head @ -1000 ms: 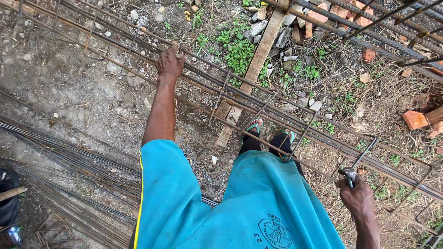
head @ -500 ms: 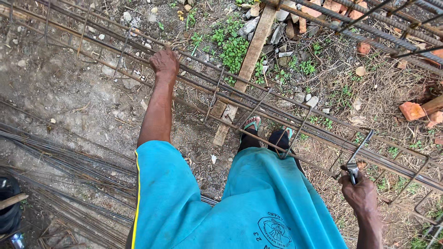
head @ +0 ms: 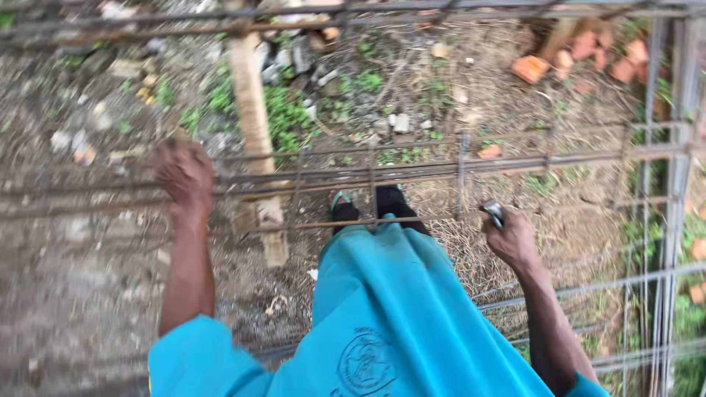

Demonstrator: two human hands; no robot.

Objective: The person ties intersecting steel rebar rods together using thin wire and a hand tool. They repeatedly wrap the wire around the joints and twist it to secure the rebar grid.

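My left hand (head: 184, 175) grips a long steel rebar cage (head: 412, 170) that runs across the view at about knee height. My right hand (head: 511, 239) is closed around a small metal tool (head: 494, 213), held just below the cage's bars on the right. I wear a teal shirt (head: 382, 316), and my feet in dark sandals (head: 368, 208) stand on the dirt under the cage. The picture is blurred by motion.
A wooden plank (head: 254, 140) lies on the ground behind the cage. Broken orange bricks (head: 581, 55) sit at the upper right. More rebar (head: 665, 191) stands along the right edge. Weeds, stones and dry grass cover the ground.
The view has swung, so the cage now runs level across the frame instead of diagonally. My left hand stays on the bars and my right hand has lifted closer to them.
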